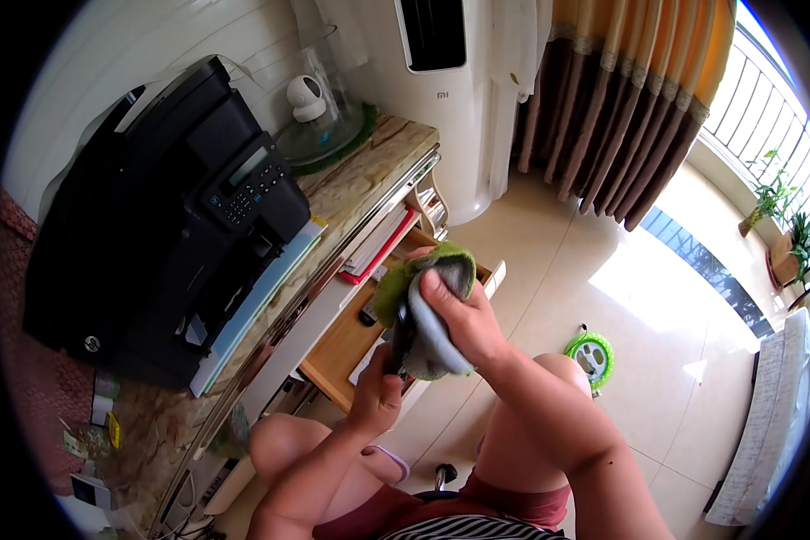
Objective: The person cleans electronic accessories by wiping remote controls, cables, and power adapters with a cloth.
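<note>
My right hand (466, 317) is closed on a green and grey cloth (441, 328), thumb on top, bunched above the open drawer. Below it, my left hand (375, 401) grips the lower end of a dark, slim object (403, 337). The cloth wraps round much of this object, so its kind does not show. Under both hands the wooden drawer (328, 360) is pulled out, with a small dark item (367, 315) lying inside.
A black printer (180, 225) sits on the marble-topped cabinet (369, 171), beside a white camera (307, 97) near a glass vase. A red-edged folder (380, 245) stands in a compartment. On the floor lies a green-rimmed wheel (590, 360); a striped curtain (621, 108) hangs behind.
</note>
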Action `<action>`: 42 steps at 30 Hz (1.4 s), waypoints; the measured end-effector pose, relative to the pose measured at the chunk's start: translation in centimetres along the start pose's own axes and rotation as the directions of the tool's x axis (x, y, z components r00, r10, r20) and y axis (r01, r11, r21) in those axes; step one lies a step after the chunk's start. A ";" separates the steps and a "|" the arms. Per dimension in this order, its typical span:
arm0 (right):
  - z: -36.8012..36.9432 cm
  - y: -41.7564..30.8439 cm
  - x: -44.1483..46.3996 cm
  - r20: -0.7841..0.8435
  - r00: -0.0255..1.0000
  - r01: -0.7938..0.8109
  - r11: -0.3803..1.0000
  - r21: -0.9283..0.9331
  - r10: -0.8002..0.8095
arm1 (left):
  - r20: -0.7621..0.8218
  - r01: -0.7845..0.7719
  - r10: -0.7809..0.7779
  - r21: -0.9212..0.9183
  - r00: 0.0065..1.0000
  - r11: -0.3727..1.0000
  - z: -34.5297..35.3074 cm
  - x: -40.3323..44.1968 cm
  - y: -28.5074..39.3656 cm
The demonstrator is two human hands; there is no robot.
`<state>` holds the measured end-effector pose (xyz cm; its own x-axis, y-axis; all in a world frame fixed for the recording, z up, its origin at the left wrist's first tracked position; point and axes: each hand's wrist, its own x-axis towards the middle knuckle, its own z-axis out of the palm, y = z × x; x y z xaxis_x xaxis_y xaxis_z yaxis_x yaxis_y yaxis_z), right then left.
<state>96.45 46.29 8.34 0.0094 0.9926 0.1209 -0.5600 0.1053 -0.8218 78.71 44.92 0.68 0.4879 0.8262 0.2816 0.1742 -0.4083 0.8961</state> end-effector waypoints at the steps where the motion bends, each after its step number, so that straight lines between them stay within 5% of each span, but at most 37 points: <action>1: 0.1 0.1 -0.1 0.088 0.993 0.082 0.997 -0.013 -0.080 | -0.046 -0.023 0.025 0.044 0.999 0.999 -0.2 0.1 0.0; 2: -0.2 0.0 -0.1 0.153 0.973 0.207 0.952 -0.225 -0.176 | -0.091 -0.042 0.051 0.090 0.995 0.995 -0.4 0.1 -0.1; 9: 0.0 -0.1 -0.2 0.042 0.988 0.152 0.957 -0.245 -0.146 | 0.006 0.006 -0.007 0.164 1.000 0.986 -1.4 -1.4 -1.7; 12: -0.4 0.2 0.3 -0.176 0.984 -0.047 0.994 -0.096 0.030 | 0.019 -0.026 0.024 0.124 1.000 0.992 -1.7 -1.6 -2.1; 16: -1.6 -0.1 0.4 -0.189 0.935 -0.243 0.931 0.272 0.299 | 0.042 -0.032 0.033 -0.017 0.999 0.999 -2.3 -1.9 -2.5; 20: -2.4 0.5 0.4 -0.194 0.934 -0.223 0.913 0.342 0.301 | 0.006 -0.033 0.033 -0.004 0.999 0.999 -2.7 -2.3 -3.0; 30: -2.6 1.3 -0.7 0.027 0.962 -0.273 0.955 0.118 0.271 | 0.033 -0.025 0.026 -0.014 0.999 1.000 -2.8 -2.1 -3.5; 39: -1.6 -0.8 -1.7 0.230 0.933 -0.317 0.934 0.166 0.276 | 0.169 0.093 -0.068 -0.145 0.983 0.985 -3.6 -2.2 -3.1; 42: -1.6 -0.4 -1.6 0.317 0.946 0.032 0.953 -0.301 0.068 | 0.272 0.185 -0.149 -0.113 0.951 0.976 -4.2 -1.9 -2.4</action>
<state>98.00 44.73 7.59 -0.2914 0.9273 0.2349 -0.2843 0.1505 -0.9468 73.78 46.01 -0.59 0.6704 0.7409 0.0411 0.1634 -0.2014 0.9658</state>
